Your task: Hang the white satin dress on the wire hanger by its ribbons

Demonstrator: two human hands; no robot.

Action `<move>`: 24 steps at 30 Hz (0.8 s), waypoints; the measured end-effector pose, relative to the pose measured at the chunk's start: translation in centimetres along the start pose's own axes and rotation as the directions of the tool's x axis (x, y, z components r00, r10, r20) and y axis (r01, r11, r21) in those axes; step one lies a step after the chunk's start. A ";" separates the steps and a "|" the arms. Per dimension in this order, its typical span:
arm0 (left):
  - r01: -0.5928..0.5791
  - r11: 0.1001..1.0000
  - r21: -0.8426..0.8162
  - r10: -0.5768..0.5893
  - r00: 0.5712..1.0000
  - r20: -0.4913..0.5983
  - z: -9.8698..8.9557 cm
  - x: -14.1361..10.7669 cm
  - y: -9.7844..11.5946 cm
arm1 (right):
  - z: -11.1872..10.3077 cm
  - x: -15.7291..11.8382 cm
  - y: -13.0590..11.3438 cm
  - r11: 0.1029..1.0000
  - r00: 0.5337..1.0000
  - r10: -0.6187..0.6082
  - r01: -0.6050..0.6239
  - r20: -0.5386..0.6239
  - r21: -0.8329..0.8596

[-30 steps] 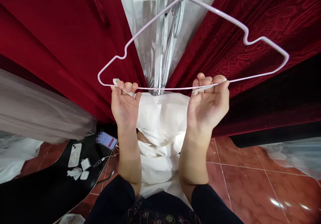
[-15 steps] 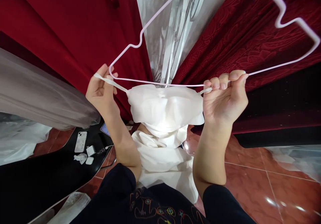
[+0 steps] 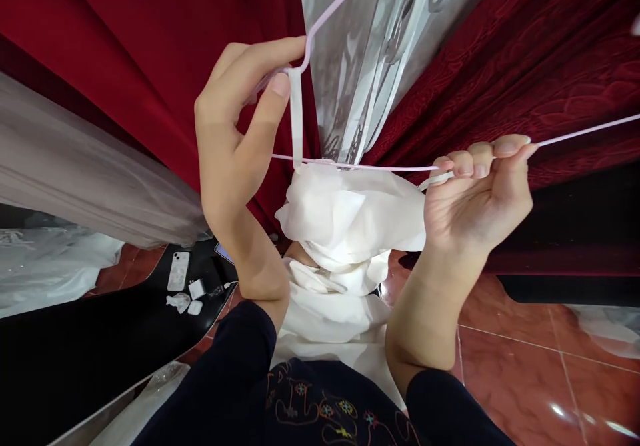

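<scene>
A thin pale pink clothes hanger (image 3: pixel 337 7) is held up in front of me. From it hangs a white garment (image 3: pixel 360 213) with narrow straps, its lower part bunched over my lap. One strap (image 3: pixel 297 119) is looped over the hanger's left notch and runs down taut to the garment. Thumb and index finger of my left hand (image 3: pixel 225 126) close on the hanger at that notch, beside the strap. My right hand (image 3: pixel 480 193) has its fingers curled round the hanger's bottom bar, and the other strap (image 3: pixel 436 179) runs into its fingers. The hanger's right end is out of view.
Red curtains (image 3: pixel 150 46) and a clear plastic cover (image 3: pixel 345 53) hang ahead. On the left, a black table (image 3: pixel 100 339) bears a white phone (image 3: pixel 179 271), a charger (image 3: pixel 197 289) and a small white case (image 3: pixel 195 307). Reddish floor tiles (image 3: pixel 510 353) lie at the right.
My left hand has moved up and right from the hanger's lower left corner to the notch. The left strap has gone from around its fingers onto the notch. My right hand keeps its grip.
</scene>
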State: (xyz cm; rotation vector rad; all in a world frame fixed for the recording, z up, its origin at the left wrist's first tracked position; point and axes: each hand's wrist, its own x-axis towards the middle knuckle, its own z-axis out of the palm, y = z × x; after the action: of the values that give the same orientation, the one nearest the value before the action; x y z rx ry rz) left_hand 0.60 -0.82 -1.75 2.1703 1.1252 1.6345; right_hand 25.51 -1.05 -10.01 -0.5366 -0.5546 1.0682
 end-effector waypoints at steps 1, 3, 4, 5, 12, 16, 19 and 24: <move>-0.002 0.998 -0.066 -0.005 0.994 -0.106 0.6 -0.5 0.0 | 0.0 0.0 0.0 1.000 1.000 -0.002 0.002 -0.004 0.009; 0.046 0.951 -0.306 -0.184 0.880 -0.437 2.2 -1.9 -0.2 | 0.1 0.1 0.1 1.000 1.000 0.002 -0.002 0.003 -0.010; 0.052 0.894 -0.445 -0.324 0.761 -0.562 3.1 -2.6 -0.3 | 0.1 0.0 0.2 1.000 1.000 -0.002 0.003 0.003 -0.028; 0.050 0.799 -0.600 -0.457 0.697 -0.552 4.0 -3.3 -0.4 | 0.2 -0.1 0.4 0.999 1.000 -0.008 0.008 0.003 -0.048; 0.120 0.512 -0.851 -0.662 0.686 -0.302 8.3 -4.6 0.1 | 1.2 -1.3 1.5 0.998 0.999 -0.011 0.013 0.038 -0.061; -0.005 0.437 -0.899 -0.649 0.691 -0.319 8.1 -3.7 -0.2 | 1.1 -1.3 1.3 0.999 0.998 0.037 -0.035 0.049 -0.040; -0.068 0.306 -0.950 -0.584 0.774 -0.244 7.6 -3.4 -1.1 | -0.2 -0.8 0.4 0.992 0.999 0.027 -0.023 0.030 -0.128; -0.066 0.263 -0.963 -0.552 0.808 -0.206 7.5 -3.5 -2.7 | -3.3 0.8 -2.2 0.927 0.964 -0.234 0.183 -0.125 -0.328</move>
State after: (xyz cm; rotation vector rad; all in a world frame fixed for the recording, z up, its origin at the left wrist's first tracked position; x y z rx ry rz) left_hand 5.72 0.76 -8.58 0.6879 0.2605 1.9764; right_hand 29.43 -1.64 -10.95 -0.8176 -0.6268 0.7273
